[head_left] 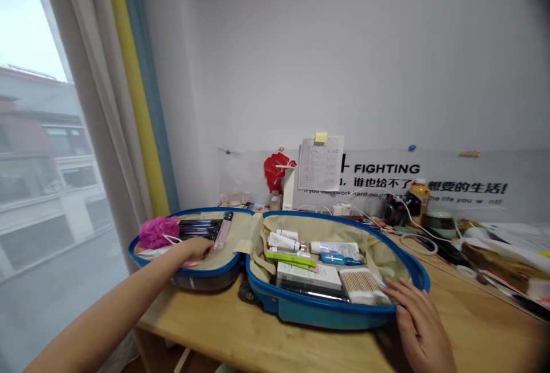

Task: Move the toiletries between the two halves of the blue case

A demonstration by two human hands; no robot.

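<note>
A small blue suitcase (pixel 326 311) lies open on the wooden desk (pixel 240 338). My left hand (pixel 195 248) reaches into its left half, fingers curled on something I cannot make out, beside a pink bath pouf (pixel 158 231) and dark flat packets (pixel 200 227). My right hand (pixel 419 321) rests flat with fingers spread on the right half's front rim, next to a box of cotton swabs (pixel 360 283). That half holds tubes (pixel 283 242), a white box (pixel 308 274) and a blue bottle (pixel 339 259).
Clutter covers the desk's right side: an orange-capped bottle (pixel 419 194), a green round container (pixel 438 221), white cables (pixel 415 243), papers (pixel 515 235). A banner with writing (pixel 387 178) hangs on the wall. Curtains (pixel 129 92) and a window (pixel 38 149) stand at the left.
</note>
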